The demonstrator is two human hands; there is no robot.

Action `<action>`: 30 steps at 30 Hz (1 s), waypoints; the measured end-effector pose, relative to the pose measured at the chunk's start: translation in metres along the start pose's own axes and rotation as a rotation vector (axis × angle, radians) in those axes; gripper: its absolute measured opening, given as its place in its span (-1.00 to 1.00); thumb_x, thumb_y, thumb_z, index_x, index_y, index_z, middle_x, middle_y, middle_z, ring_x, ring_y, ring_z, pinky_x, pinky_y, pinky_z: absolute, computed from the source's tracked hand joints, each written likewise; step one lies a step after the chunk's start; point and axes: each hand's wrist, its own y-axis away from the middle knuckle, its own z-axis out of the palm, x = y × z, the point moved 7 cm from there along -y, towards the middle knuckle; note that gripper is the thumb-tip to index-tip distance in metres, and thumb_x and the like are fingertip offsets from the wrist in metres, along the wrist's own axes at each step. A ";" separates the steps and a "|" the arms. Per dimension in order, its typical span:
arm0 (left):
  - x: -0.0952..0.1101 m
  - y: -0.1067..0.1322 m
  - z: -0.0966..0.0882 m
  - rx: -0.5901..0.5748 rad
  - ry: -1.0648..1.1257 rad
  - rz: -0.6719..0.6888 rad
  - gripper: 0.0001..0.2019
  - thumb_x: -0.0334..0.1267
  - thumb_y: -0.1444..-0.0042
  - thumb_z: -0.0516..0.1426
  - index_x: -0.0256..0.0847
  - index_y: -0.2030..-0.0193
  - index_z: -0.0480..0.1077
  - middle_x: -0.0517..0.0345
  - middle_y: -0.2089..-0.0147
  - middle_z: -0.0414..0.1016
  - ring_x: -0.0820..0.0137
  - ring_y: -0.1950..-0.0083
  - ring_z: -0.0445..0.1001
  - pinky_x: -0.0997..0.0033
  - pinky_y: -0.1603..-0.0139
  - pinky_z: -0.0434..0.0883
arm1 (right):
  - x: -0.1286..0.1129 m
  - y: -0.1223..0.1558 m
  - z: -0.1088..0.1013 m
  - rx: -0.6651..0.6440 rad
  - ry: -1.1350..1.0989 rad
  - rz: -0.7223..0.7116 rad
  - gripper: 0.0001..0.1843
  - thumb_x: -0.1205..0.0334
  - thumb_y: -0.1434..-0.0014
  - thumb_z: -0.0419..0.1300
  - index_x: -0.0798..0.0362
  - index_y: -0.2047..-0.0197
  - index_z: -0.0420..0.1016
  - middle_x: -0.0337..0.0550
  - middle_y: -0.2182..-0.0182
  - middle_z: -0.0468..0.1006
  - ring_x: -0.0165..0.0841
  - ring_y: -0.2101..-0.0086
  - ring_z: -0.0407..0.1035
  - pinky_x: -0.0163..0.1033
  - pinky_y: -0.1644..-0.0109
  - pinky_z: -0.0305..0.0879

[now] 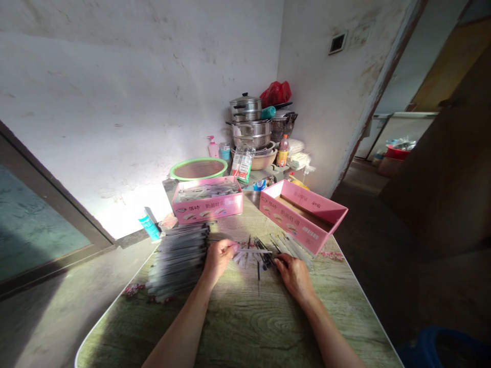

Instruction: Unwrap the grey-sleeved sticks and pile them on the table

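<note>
My left hand [218, 258] is closed in a pinch on a thin clear sleeve [251, 251] that points right, just above the table [245, 317]. My right hand [294, 273] rests on the table with fingers curled over a scatter of dark pens [264, 254]; what it grips is hidden. A thick pile of packed sleeves [179, 258] lies directly left of my left hand. Loose clear sleeves [291, 245] lie beside the nearer pink box [303, 214], which is open. A second pink box [207, 199] behind holds more packed pieces.
A green-rimmed basin [198, 168], stacked steel pots [249, 125], a red bag [276, 93] and bottles crowd the table's far corner. A blue-capped tube [148, 225] stands at the left edge. A doorway opens on the right; a blue tub [445, 347] is low right.
</note>
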 end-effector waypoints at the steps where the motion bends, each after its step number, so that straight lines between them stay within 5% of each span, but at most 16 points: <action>1: 0.001 0.000 0.000 -0.001 0.001 0.001 -0.74 -0.12 -0.05 0.18 -0.27 0.32 0.59 0.15 0.58 0.43 0.44 0.55 0.33 0.49 0.54 0.18 | 0.000 0.000 0.000 0.006 -0.002 0.001 -0.57 0.06 -0.28 -0.02 0.09 0.16 0.62 0.01 0.33 0.67 -0.14 0.29 0.55 -0.16 0.19 0.35; 5: 0.005 0.001 0.006 -0.026 0.036 0.013 -0.73 -0.13 -0.05 0.19 -0.33 0.32 0.58 0.11 0.54 0.46 0.45 0.54 0.34 0.50 0.53 0.19 | 0.001 0.000 -0.003 0.061 -0.072 -0.019 -0.55 0.05 -0.30 -0.02 0.10 0.01 0.58 0.01 0.21 0.68 -0.17 0.23 0.56 -0.17 0.10 0.38; 10: 0.008 0.003 0.010 -0.059 0.066 0.015 -0.72 -0.11 -0.03 0.21 -0.34 0.34 0.57 0.14 0.57 0.42 0.49 0.57 0.28 0.52 0.55 0.15 | -0.002 0.001 -0.003 0.041 -0.124 -0.068 -0.61 0.05 -0.28 0.01 0.05 0.17 0.62 -0.14 0.46 0.63 -0.25 0.43 0.50 -0.25 0.30 0.33; 21: 0.021 0.007 -0.042 0.345 -0.134 0.073 -0.71 -0.09 -0.11 0.08 -0.21 0.35 0.56 0.21 0.53 0.44 0.42 0.48 0.37 0.50 0.48 0.24 | 0.033 0.002 -0.038 0.382 -0.190 0.144 -0.49 -0.08 -0.20 0.03 0.16 0.34 0.63 -0.15 0.66 0.50 -0.29 0.60 0.37 -0.28 0.45 0.24; 30: 0.023 0.009 -0.010 0.201 -0.120 0.089 -0.75 -0.11 -0.15 0.12 -0.21 0.32 0.55 0.20 0.55 0.42 0.45 0.50 0.33 0.49 0.49 0.21 | 0.004 0.002 -0.004 0.152 0.001 0.040 -0.54 0.03 -0.27 0.00 0.09 0.09 0.65 0.02 0.32 0.70 -0.13 0.28 0.58 -0.17 0.18 0.41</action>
